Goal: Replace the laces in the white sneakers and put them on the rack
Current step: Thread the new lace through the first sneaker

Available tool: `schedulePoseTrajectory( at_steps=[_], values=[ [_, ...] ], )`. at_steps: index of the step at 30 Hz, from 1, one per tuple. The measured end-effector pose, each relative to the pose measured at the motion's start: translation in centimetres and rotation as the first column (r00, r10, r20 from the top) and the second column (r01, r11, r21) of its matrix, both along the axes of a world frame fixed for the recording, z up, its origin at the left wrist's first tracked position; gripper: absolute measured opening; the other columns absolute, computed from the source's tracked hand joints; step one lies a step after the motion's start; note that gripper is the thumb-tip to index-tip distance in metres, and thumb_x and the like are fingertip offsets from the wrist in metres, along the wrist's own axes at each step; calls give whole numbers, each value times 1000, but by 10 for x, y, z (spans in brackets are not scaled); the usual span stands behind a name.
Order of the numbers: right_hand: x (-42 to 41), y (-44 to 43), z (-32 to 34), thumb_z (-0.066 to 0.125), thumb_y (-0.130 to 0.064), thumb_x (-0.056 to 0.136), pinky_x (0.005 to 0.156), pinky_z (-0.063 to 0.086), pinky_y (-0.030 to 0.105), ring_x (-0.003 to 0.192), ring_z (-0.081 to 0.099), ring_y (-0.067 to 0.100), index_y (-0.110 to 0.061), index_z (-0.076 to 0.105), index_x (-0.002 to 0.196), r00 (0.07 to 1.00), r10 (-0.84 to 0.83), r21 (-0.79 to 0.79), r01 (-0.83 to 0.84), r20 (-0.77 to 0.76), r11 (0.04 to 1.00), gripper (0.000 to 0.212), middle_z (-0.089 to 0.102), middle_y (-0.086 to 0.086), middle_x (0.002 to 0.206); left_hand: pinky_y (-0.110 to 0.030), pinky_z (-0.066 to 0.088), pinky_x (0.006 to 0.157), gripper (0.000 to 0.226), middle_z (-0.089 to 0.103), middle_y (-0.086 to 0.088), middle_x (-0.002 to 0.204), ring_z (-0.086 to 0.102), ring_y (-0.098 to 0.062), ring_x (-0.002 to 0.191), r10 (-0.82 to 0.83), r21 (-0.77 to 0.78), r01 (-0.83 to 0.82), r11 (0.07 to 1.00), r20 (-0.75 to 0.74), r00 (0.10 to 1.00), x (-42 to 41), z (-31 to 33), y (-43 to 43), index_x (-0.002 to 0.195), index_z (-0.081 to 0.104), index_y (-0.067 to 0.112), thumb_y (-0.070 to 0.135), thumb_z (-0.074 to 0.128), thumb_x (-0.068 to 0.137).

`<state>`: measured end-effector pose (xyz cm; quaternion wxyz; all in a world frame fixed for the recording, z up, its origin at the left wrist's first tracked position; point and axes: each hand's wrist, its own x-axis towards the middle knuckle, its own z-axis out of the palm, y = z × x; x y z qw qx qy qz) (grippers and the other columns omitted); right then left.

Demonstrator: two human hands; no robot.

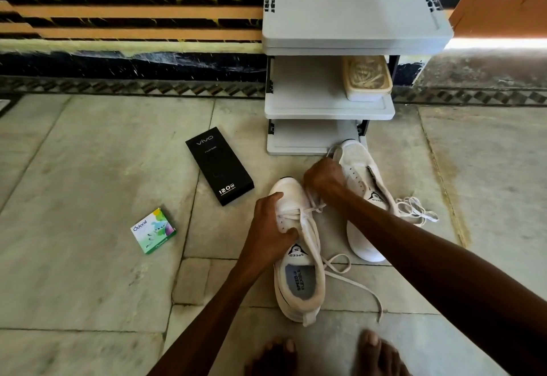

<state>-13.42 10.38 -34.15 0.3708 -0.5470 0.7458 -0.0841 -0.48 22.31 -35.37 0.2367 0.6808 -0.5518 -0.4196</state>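
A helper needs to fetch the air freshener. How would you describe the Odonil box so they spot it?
Start at the grey shoe rack. On the floor to its left lies a long black vivo box. Left again and nearer the person sits the Odonil box: small, squarish, white and green.

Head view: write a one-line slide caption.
Left hand holds the near sneaker while the right hand pulls its lace, by the rack.
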Motion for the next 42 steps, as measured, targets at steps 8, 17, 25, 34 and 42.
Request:
schedulePoseTrajectory(
  at_steps=[8, 17, 25, 34, 42],
  values=[
    [0, 47, 41, 66, -23, 91, 62, 37, 7, 69, 55, -3, -15, 77, 92, 902, 413, -286, -366, 124, 886, 14, 65, -13, 84, -25, 44, 74, 49, 57, -1, 113, 57, -14, 98, 194, 48, -201, 978, 121, 973, 6, 4, 4, 115, 52, 18, 28, 79, 75],
    [-7, 100, 28, 63, -26, 84, 71, 55, 35, 82, 67, 21, -24, 77, 86, 828, 543, -194, -561, -143, 805, 15, 72, -2, 88, -29, 56, 78, 7, 70, 3, 84, 65, -11, 78, 235, 90, -235, 968, 7, 972, 15, 8, 6, 89, 74, 16, 22, 71, 86],
    [8, 91, 16, 64, -24, 84, 71, 58, 41, 79, 68, 28, -17, 75, 87, 837, 514, -184, -544, -186, 819, 14, 72, 7, 86, -23, 55, 73, 8, 71, -4, 86, 67, -18, 83, 289, 226, -241, 944, -210, 934, 23, 11, 5, 85, 72, 15, 8, 68, 87],
    [23, 97, 27, 52, -18, 96, 76, 44, 33, 107, 59, 28, -9, 61, 114, 629, 611, -120, -737, -480, 665, 21, 60, 9, 116, -21, 52, 72, 12, 72, -6, 95, 68, -19, 90, 297, 279, -214, 936, -304, 905, 26, 9, 6, 95, 72, 13, 7, 63, 90],
    [28, 101, 22, 49, -21, 99, 78, 43, 32, 106, 60, 27, -9, 59, 118, 608, 602, -131, -752, -519, 646, 24, 60, 11, 118, -20, 51, 68, 15, 70, -2, 86, 66, -16, 84, 309, 315, -206, 926, -325, 894, 28, 11, 4, 86, 70, 17, 6, 61, 91]
  ],
)
